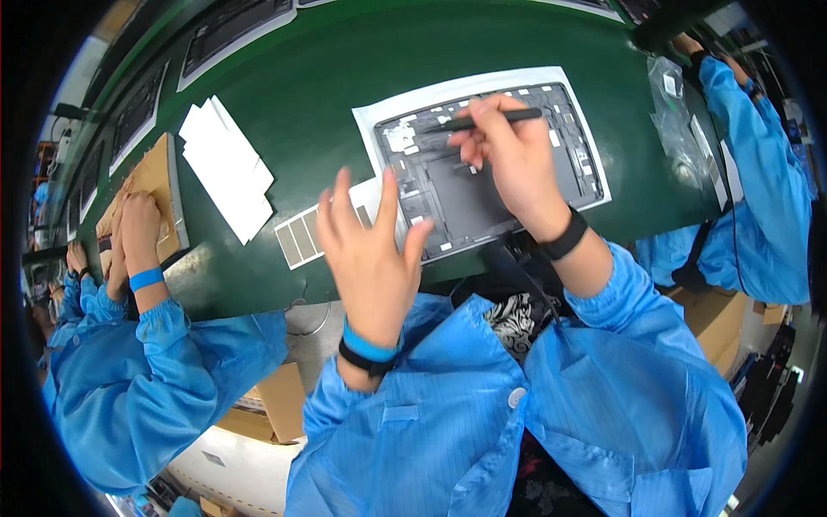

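My right hand [522,168] pinches a slim black pen-shaped tool [527,114]. Its thin end points left over a dark tablet-like housing [469,196], above the upper part near a bright white patch. The housing has several small white and silver pieces around its rim and lies on a white sheet [594,172]. Fingers spread, my left hand [369,258] holds nothing and is over the lower left edge of that sheet. Partly hidden beneath it is a white strip [291,259] with grey-brown rectangles. Whether the left fingers touch the strip, I cannot tell.
Loose white sheets [226,171] lie left of the work on the green table [323,95]. Further left, a co-worker's hands [138,222] rest on a brown board [160,172]. Other dark housings [226,39] line the far edge. A clear plastic bag [675,121] lies right, near another co-worker's blue sleeve [745,129].
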{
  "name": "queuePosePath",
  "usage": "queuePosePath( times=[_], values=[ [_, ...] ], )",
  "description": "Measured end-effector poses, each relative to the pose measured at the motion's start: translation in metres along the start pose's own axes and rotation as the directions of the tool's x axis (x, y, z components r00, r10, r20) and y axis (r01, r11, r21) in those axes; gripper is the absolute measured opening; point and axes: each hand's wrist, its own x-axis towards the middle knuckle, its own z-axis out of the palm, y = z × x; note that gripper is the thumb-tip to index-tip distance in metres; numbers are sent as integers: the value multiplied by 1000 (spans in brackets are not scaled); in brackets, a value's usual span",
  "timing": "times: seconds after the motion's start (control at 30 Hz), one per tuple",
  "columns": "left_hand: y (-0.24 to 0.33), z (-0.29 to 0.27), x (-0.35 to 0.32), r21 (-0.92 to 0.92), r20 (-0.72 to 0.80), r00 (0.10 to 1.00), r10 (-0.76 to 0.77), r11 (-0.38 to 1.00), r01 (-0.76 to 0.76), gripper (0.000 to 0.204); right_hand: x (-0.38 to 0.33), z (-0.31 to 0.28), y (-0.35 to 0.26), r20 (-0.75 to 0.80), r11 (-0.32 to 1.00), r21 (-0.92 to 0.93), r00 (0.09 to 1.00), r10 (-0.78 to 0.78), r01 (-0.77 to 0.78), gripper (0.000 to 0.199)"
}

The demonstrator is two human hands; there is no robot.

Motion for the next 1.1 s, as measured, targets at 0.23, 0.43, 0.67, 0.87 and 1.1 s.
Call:
queuePosePath(
  times=[0.23, 0.43, 0.67, 0.87, 1.1],
  values=[
    [-7, -5, -46, 115, 191, 972, -138, 986, 118, 67, -27, 38, 11, 373, 935, -354, 917, 141, 0, 19],
    [-8, -1, -46, 95, 174, 976, -133, 988, 118, 67, -34, 44, 16, 384, 885, -459, 915, 127, 70, 17],
    [-9, 1, -46, 57, 124, 981, -150, 988, 144, 62, -48, 10, -9, 165, 979, -121, 969, 181, -162, 19],
    [-3, 9, -46, 45, 77, 990, -122, 992, 119, 46, -60, -10, 12, 188, 969, -194, 964, 188, -151, 17],
    [-2, 11, -47, 63, 86, 989, -124, 991, 119, 44, -64, -14, 12, 203, 966, -226, 963, 175, -128, 16]
  ],
)
